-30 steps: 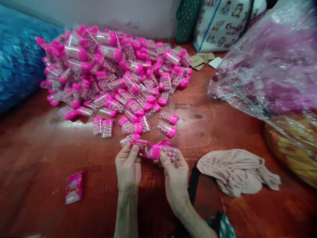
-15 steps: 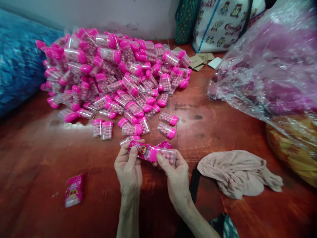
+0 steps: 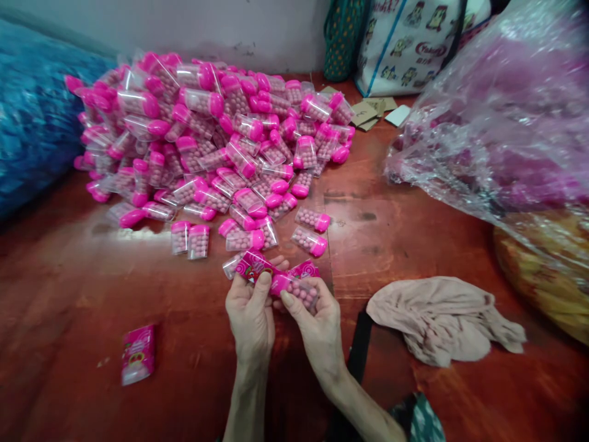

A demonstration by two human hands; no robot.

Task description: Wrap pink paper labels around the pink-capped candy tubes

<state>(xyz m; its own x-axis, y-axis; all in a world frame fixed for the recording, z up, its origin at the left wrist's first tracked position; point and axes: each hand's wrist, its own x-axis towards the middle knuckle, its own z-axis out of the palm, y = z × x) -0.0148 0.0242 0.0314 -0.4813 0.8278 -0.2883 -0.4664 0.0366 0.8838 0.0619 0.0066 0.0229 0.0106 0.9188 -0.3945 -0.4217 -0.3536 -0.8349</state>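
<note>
My left hand (image 3: pixel 252 313) pinches a shiny pink printed sleeve (image 3: pixel 254 265) between thumb and fingers. In my right hand (image 3: pixel 317 325) is a clear candy container (image 3: pixel 301 293) with a pink cap and pale pink balls inside. The container's capped end points left and meets the sleeve's right end; how far it sits inside I cannot tell. Just behind the hands lies another pink sleeve (image 3: pixel 304 269), partly hidden. A large heap of similar capped containers (image 3: pixel 211 135) spreads beyond. To the left, a container in a printed sleeve (image 3: pixel 138 355) lies alone on the floor.
A blue plastic bag (image 3: pixel 41 116) bulges at the left. At right are a clear plastic bag with pink contents (image 3: pixel 497 123), a yellow-brown round object (image 3: pixel 543 270) and a crumpled beige cloth (image 3: pixel 442 319). Cardboard pieces (image 3: pixel 368 113) lie before a white printed bag (image 3: pixel 409 49).
My left hand has shifted right and tilted the sleeve's far end upward. My right hand has moved slightly left with the container, bringing both hands closer together.
</note>
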